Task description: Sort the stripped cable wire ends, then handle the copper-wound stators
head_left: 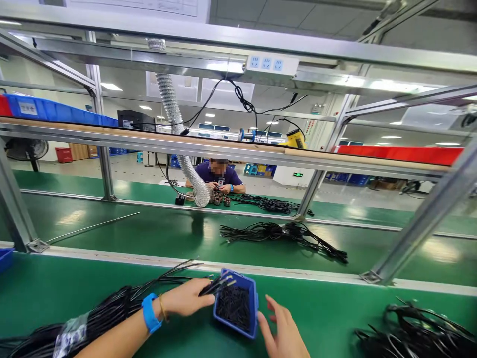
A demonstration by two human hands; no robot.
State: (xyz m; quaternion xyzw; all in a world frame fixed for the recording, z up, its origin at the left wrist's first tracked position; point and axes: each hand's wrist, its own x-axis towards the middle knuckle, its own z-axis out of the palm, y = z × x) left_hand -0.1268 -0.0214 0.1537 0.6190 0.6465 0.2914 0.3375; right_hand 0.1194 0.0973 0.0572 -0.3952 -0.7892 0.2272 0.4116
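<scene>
My left hand point(188, 297) is closed around several black cables point(214, 287), whose stripped ends with bare wires reach over the rim of a blue bin. That blue bin point(254, 303) stands on the green table and holds many small black pieces point(234, 304), too small to name exactly. My right hand point(281, 328) is beside the bin's right wall, fingers apart and nothing in them; whether a fingertip touches the wall I cannot tell. Left of the bin lies a long bundle of black cables point(122, 303), wrapped in clear plastic, partly behind my left forearm.
Coiled black cables point(417, 330) lie at the right. Beyond the white table edge, another cable bundle point(283, 231) rests on a green surface. Metal posts point(421, 223) and a shelf point(223, 144) frame the bench. A co-worker point(219, 176) sits opposite near a flexible duct point(192, 174).
</scene>
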